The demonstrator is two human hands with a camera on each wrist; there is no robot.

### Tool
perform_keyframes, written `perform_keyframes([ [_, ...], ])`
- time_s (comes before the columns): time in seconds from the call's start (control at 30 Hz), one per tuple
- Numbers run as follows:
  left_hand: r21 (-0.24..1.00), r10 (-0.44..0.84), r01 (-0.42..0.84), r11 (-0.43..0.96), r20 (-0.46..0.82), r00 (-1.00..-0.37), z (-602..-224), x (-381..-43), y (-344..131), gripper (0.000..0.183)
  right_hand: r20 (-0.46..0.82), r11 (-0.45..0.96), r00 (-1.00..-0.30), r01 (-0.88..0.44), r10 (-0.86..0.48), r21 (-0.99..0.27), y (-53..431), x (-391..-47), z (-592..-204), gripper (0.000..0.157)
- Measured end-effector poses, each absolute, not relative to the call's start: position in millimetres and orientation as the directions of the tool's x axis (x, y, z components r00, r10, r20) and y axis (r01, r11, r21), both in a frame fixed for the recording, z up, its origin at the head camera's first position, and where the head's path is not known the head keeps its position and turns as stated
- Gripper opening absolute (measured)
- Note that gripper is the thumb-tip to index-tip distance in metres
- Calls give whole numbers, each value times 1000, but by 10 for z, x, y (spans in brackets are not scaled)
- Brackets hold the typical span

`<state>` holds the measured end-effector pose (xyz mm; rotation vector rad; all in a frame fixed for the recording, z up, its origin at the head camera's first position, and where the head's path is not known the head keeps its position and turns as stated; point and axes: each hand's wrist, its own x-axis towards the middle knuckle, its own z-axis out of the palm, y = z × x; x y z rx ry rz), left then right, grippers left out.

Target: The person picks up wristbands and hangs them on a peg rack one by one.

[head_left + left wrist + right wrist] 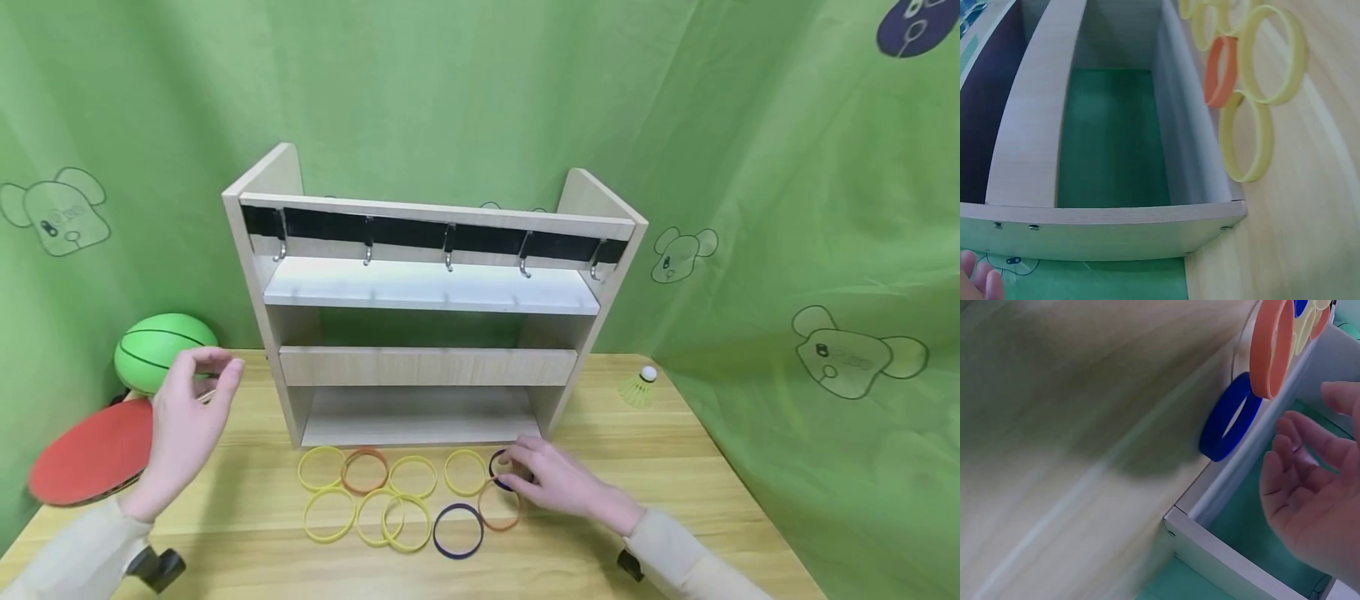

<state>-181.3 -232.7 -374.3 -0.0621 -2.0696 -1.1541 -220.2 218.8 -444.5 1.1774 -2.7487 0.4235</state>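
My right hand (pixel 555 475) hovers over the right end of a group of silicone wristbands, fingers loosely bent and thumb apart. In the head view it partly hides a dark blue wristband (pixel 492 467). The right wrist view shows that blue wristband (pixel 1215 434) touching an orange wristband (pixel 1261 353), with nothing between my fingers. A second dark blue wristband (pixel 459 557) lies nearer me, and several yellow wristbands (pixel 322 540) and another orange one (pixel 365 492) spread leftward. My left hand (pixel 183 425) is raised beside the shelf's left, thumb and fingers curved with a gap, holding nothing.
Behind the wristbands stands a wooden shelf (pixel 427 367) with several metal hooks (pixel 448 250) along a black strip. On the left are a green ball (pixel 161 346) and a red table tennis paddle (pixel 93 450). A shuttlecock (pixel 639 387) lies at right. Green curtains surround the table.
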Motion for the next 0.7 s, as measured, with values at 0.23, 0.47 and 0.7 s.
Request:
perform_keyframes([
  [0.23, 779, -176, 291, 556, 453, -874, -3570, -1922, -2414, 53, 184, 678, -711, -703, -679, -216, 2182, -2198, -4527, 15],
  [0.47, 863, -9, 209, 461, 240, -971, -3390, -2047, -2453, 68, 180, 673, -707, -707, -684, -218, 2194, -2209, -4587, 8],
  [0.7, 916, 121, 174, 362, 139, -983, -3285, -2178, -2437, 79, 183, 667, -701, -713, -689, -217, 2202, -2207, -4572, 8],
])
